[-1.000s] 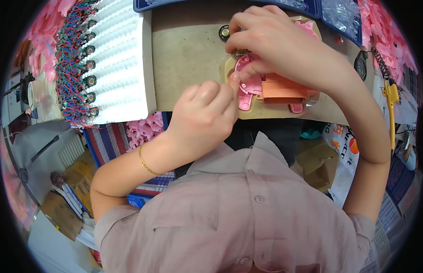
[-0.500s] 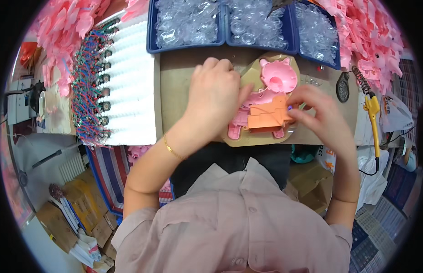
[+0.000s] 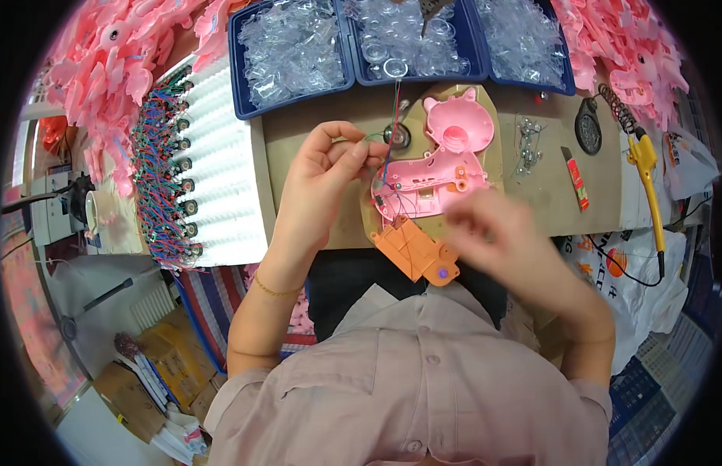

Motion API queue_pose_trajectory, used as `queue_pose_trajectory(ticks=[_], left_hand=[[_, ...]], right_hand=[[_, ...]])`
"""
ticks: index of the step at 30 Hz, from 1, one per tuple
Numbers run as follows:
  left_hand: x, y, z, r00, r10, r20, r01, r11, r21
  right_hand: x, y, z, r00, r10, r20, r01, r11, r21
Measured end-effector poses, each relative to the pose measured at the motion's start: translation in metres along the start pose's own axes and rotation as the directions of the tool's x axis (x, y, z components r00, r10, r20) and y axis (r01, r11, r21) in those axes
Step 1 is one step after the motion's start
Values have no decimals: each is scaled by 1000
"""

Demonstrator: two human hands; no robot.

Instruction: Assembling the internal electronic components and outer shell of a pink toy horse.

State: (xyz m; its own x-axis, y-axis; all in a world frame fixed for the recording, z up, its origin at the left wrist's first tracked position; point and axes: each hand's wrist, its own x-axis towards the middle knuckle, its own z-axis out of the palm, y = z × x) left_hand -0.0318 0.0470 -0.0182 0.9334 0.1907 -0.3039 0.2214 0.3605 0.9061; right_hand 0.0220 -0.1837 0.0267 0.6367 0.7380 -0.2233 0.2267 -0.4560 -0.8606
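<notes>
My left hand is closed, with thumb and fingertips pinching thin coloured wires. Beside its fingertips lies a small round metal part, which looks like a speaker. A pink animal-shaped plastic shell half rests hollow side up in a tan holder. Thin wires run from the shell to an orange plastic housing, which lies across the holder's near edge and juts toward me. Just right of that housing is my right hand, smeared by motion, so its fingers are unclear.
Blue bins of clear plastic parts line the back. On the left, a white foam tray carries wired round parts. Pink shells are heaped at both far corners. Small metal parts, a red stick-shaped item and a yellow-handled soldering iron are right.
The orange housing has come out of the shell and turned, now nearer me. My left hand has moved left and holds wires. My right hand has moved nearer me. A round metal part shows.
</notes>
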Motion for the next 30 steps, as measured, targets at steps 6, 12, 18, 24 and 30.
queue_pose_trajectory(ticks=[6,12,18,24,30], left_hand=[[0,-6,6,992,123,41,-123,992,19],[-5,1,2,705,691,162,-291,74,954],[1,14,20,941,279,190,-338,751,568],[0,16,24,984,29,174,-90,930,357],[6,21,33,988,88,129,-115,969,221]], right_hand=[[95,0,-11,975,216,49,-214,858,468],[86,3,-3,985,129,-111,-81,927,365],[54,-20,-13,985,-6,-171,53,962,268],[63,-20,-21,937,-86,-338,193,936,295],[76,-11,-19,885,-380,-268,378,924,-60]])
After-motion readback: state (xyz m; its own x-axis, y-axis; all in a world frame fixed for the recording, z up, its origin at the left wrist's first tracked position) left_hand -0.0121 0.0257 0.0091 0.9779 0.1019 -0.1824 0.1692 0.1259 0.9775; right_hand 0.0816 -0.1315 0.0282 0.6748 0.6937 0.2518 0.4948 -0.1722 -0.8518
